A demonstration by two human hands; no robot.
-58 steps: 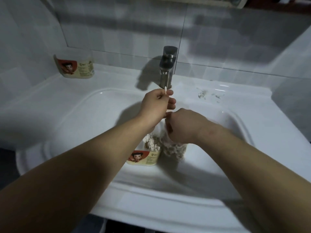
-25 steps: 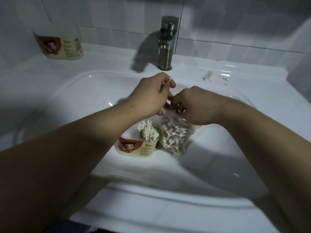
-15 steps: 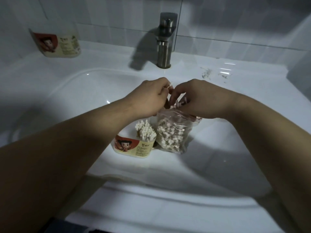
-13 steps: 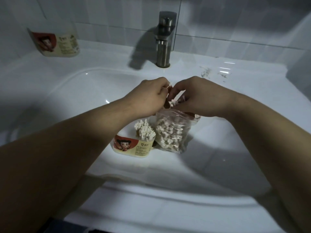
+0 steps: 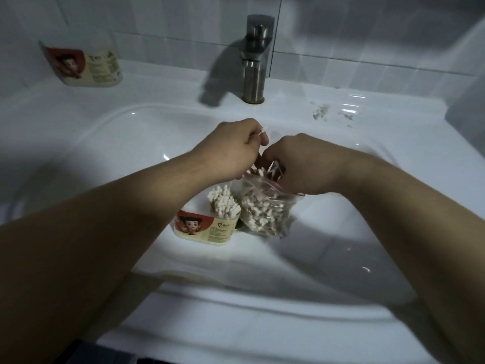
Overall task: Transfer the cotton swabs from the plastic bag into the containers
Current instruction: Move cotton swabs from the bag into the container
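The left hand (image 5: pixel 233 148) grip pinches one swab (image 5: pixel 263 129), tip up, ready for loading. The right hand (image 5: pixel 301 166) grip curls on the bag (image 5: pixel 265 206) mouth and keeps the bag upright and open mid-sink (image 5: pixel 131 132). The container (image 5: pixel 207 228) stands just beside the bag, probably to shorten each transfer.
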